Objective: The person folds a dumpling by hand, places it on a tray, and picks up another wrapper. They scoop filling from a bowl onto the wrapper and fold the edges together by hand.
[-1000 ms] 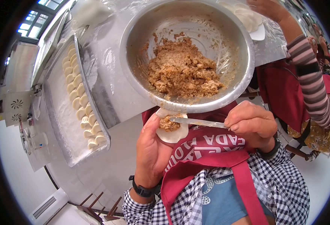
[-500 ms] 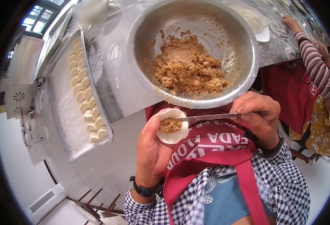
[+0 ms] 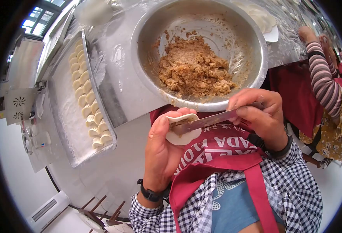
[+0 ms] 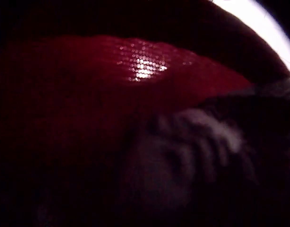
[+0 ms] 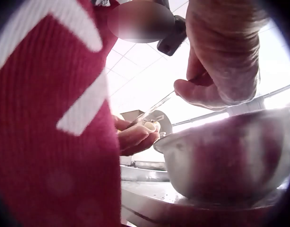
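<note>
Wrapper (image 3: 185, 139) off-white; filling (image 3: 192, 66) brown; bowl (image 3: 149, 37) silver; apron (image 3: 217, 167) maroon, white-lettered; shirt (image 3: 155, 217) black-and-white checked; other person's sleeve (image 3: 323, 73) striped.

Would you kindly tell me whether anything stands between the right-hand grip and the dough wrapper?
Only the metal blade that the right-hand grip holds spans the gap, its tip at the dough wrapper in the left-hand grip. Nothing else visible stands in the way; the steel bowl lies beside that line, not across it.

Wrapper (image 3: 187, 137): in left grip (image 3: 160, 147)
Knife (image 3: 208, 121): from right grip (image 3: 263, 116) to wrapper
Bowl (image 3: 147, 50): on table (image 3: 118, 91), beyond both grips
Tray (image 3: 64, 103): left of grips, dumplings (image 3: 87, 86) inside
</note>
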